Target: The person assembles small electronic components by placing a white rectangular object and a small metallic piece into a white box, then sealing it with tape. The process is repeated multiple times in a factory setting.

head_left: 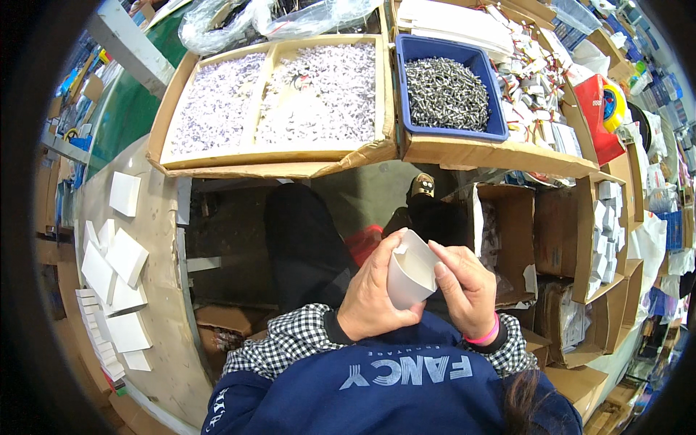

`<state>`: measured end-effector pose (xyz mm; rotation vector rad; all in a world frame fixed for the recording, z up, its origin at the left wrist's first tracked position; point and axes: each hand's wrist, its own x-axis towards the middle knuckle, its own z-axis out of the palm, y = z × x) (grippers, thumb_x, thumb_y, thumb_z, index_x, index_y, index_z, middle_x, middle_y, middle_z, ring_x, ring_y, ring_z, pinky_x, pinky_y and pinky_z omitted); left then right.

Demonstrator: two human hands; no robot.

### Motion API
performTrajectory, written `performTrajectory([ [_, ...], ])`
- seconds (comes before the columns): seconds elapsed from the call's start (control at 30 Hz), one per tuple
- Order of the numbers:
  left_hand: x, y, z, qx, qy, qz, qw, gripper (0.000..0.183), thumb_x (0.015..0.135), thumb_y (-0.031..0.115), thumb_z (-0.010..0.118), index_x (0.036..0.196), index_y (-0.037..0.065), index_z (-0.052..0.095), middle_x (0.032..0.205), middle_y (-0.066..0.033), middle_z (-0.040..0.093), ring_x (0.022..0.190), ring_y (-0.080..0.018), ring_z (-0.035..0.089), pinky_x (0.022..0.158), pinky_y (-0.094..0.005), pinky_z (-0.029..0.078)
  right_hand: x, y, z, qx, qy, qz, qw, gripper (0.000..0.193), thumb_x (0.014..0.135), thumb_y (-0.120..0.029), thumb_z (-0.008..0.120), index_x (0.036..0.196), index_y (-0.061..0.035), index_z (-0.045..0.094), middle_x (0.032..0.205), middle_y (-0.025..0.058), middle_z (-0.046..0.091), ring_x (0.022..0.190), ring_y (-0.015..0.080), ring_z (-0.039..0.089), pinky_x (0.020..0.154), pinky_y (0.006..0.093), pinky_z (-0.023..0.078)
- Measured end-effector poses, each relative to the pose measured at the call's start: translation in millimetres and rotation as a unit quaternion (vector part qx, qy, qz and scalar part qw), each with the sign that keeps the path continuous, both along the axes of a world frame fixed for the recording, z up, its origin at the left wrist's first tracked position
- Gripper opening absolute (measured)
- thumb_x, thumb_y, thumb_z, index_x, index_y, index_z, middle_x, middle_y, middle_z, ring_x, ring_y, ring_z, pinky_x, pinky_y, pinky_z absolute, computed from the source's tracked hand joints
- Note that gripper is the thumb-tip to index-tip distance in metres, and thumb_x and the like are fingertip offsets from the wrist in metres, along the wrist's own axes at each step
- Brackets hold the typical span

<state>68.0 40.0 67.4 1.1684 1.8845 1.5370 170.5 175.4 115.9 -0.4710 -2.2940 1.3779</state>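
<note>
A small white paper box (410,279) is held above my lap, its open end tipped toward me and its sides bowed. My left hand (371,293) wraps round the box's left side, thumb along the bottom. On the other side my right hand (465,286) grips the rim between thumb and bent fingers. Beyond the hands, a divided wooden tray (313,151) holds a mass of small white pieces. Beside it a blue bin (453,133) is filled with small metal screw-like parts.
White boxes (127,332) lie scattered on the left table (163,254). Cardboard cartons (507,290) stand low on the right. White parts with red wires (533,80) fill a carton beyond the blue bin. Plastic bags (290,22) lie behind the tray.
</note>
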Motion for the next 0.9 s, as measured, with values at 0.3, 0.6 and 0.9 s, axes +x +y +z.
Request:
performTrajectory([
  [0.3,-4,2,3,-0.021,0.014,-0.011,1.000,0.103,0.061,0.021,0.079,0.143,-0.001,0.020,0.135,-0.0246,0.039,0.122,-0.0370,0.046,0.104,-0.0401,0.036,-4,-7,2,0.236,0.021,0.071,0.969,0.030,0.073,-0.003,0.068,0.103,-0.0021,0.067,0.103,0.0109,0.067,0.085,0.0258,0.061,0.076,0.0335,0.051],
  [0.6,5,1,10,-0.056,0.204,0.010,0.977,0.099,0.056,0.020,0.078,0.139,-0.001,0.028,0.133,-0.0203,0.044,0.108,-0.0337,0.052,0.092,-0.0399,0.043,3,22,9,-0.363,-0.125,0.084,0.919,0.030,0.086,-0.006,0.067,0.115,-0.0008,0.062,0.102,0.0062,0.064,0.093,0.0099,0.059,0.081,0.0229,0.051],
  [0.9,6,1,4,-0.051,0.256,0.027,0.965,0.097,0.055,0.020,0.077,0.138,-0.001,0.031,0.133,-0.0169,0.045,0.102,-0.0303,0.055,0.087,-0.0391,0.044,5,14,6,-0.007,-0.133,0.095,0.987,0.038,0.079,-0.018,0.073,0.114,-0.0044,0.064,0.087,0.0121,0.066,0.075,0.0166,0.064,0.069,0.0275,0.052],
])
